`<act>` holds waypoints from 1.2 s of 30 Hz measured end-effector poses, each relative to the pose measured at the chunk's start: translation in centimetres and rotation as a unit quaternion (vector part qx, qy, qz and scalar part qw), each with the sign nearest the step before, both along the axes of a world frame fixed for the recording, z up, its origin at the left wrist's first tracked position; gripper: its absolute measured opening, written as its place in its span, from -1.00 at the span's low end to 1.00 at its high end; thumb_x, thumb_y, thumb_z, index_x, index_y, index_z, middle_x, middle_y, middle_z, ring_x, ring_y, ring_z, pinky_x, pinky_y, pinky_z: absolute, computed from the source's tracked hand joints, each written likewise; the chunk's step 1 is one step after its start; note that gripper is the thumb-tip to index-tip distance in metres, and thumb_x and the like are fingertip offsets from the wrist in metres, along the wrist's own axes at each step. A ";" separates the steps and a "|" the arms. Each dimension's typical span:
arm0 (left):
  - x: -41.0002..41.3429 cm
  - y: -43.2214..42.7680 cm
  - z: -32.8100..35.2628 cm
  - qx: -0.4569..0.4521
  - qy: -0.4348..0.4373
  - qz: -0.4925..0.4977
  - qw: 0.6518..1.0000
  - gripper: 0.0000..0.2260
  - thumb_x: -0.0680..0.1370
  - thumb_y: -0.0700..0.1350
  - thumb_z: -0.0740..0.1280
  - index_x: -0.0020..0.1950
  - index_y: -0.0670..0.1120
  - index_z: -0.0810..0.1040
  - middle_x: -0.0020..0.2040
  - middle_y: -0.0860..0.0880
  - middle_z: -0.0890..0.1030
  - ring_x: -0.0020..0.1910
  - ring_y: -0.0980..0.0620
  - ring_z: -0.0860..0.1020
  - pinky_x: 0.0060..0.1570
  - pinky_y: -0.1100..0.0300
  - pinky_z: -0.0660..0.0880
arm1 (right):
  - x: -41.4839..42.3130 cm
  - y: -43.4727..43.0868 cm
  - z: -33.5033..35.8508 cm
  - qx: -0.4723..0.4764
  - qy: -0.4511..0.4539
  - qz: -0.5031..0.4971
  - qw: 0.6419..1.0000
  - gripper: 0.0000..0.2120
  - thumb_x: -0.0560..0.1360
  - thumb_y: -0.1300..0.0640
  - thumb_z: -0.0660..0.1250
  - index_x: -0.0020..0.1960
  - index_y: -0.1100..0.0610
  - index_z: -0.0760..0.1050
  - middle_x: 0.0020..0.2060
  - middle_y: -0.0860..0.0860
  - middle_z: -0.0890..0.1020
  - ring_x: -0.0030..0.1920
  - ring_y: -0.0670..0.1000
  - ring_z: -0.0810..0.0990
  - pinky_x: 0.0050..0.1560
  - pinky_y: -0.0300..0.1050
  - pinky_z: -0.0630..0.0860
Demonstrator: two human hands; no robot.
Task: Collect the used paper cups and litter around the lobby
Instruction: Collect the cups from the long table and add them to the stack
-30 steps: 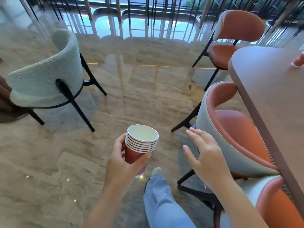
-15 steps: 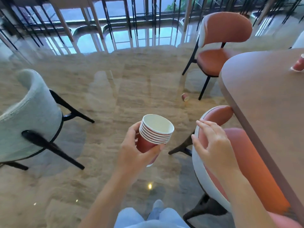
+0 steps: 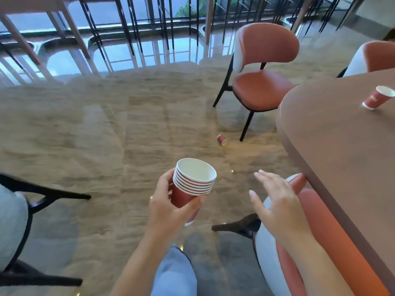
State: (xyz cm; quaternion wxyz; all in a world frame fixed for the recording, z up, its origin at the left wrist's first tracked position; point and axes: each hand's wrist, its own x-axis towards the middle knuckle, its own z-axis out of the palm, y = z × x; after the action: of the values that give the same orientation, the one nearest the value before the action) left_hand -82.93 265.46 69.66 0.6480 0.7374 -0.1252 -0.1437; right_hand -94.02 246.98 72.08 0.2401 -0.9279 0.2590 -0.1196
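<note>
My left hand [image 3: 171, 208] grips a stack of several nested red paper cups [image 3: 193, 184] with white insides, held upright at the centre of the view. To its right my right hand [image 3: 275, 204] hovers with fingers spread and relaxed, holding nothing, above the back of an orange chair. A single red cup [image 3: 222, 139] lies on its side on the marble floor, near a chair leg ahead. Another red cup [image 3: 378, 100] rests tipped over on the brown table [image 3: 342, 146] at the far right.
An orange chair [image 3: 263, 69] stands ahead beside the table, another orange-and-white chair [image 3: 310, 242] is close under my right arm, and a third [image 3: 372, 58] is at the far right. A white chair with black legs [image 3: 17, 216] is at left. Railings and glass line the back.
The view has advanced and turned right: the white chair slid off to the left, the floor cup and the table cup came closer. My left hand keeps its hold on the stack.
</note>
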 end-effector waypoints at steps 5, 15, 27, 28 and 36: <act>11.1 -0.1 1.1 -0.020 -0.003 0.015 1.000 -0.43 0.14 0.00 0.54 0.09 0.21 0.44 -0.05 0.28 0.61 -0.07 0.30 0.56 -0.14 0.41 0.48 | 11.6 0.5 2.4 -0.023 -0.012 0.030 0.999 -0.62 0.45 0.17 0.36 0.25 0.21 0.46 0.22 0.10 0.52 0.29 0.10 0.42 0.34 0.04 0.26; 23.8 -4.2 0.1 -0.013 0.012 -0.039 0.999 -0.42 0.17 0.00 0.57 0.10 0.24 0.44 -0.03 0.32 0.59 -0.08 0.31 0.56 -0.20 0.44 0.47 | 23.8 -2.5 3.6 -0.019 -0.028 0.000 0.999 -0.62 0.46 0.17 0.34 0.26 0.20 0.45 0.23 0.08 0.51 0.30 0.05 0.39 0.33 -0.09 0.22; 34.4 -21.4 -0.1 0.028 0.010 -0.146 0.989 -0.40 0.11 0.15 0.52 0.10 0.35 0.41 0.00 0.33 0.57 0.01 0.26 0.54 -0.03 0.18 0.51 | 30.3 -18.0 1.0 -0.015 -0.052 -0.130 0.990 -0.64 0.45 0.19 0.35 0.24 0.21 0.47 0.21 0.10 0.52 0.25 0.11 0.44 0.27 0.09 0.38; 35.2 -23.5 0.4 0.030 0.004 -0.158 0.987 -0.40 0.12 0.14 0.52 0.10 0.33 0.41 0.00 0.34 0.56 0.00 0.28 0.54 -0.04 0.22 0.49 | 30.8 -19.6 1.1 -0.018 -0.058 -0.140 0.988 -0.64 0.45 0.19 0.35 0.24 0.20 0.48 0.21 0.09 0.52 0.24 0.11 0.44 0.26 0.06 0.38; 39.4 -38.0 3.1 0.004 -0.052 -0.252 0.966 -0.41 0.23 -0.12 0.58 0.12 0.28 0.41 -0.03 0.37 0.54 -0.11 0.36 0.53 -0.33 0.52 0.42 | 33.1 -31.7 2.4 -0.042 -0.066 -0.215 0.973 -0.64 0.47 0.14 0.32 0.25 0.16 0.46 0.23 0.06 0.51 0.27 0.08 0.40 0.22 -0.12 0.29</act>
State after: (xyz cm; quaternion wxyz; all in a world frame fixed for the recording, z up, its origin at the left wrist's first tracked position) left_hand -43.56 227.43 72.81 0.5803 0.6911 -0.3404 -0.2642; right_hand -60.90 215.29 74.46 0.1860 -0.8498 0.4309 -0.2399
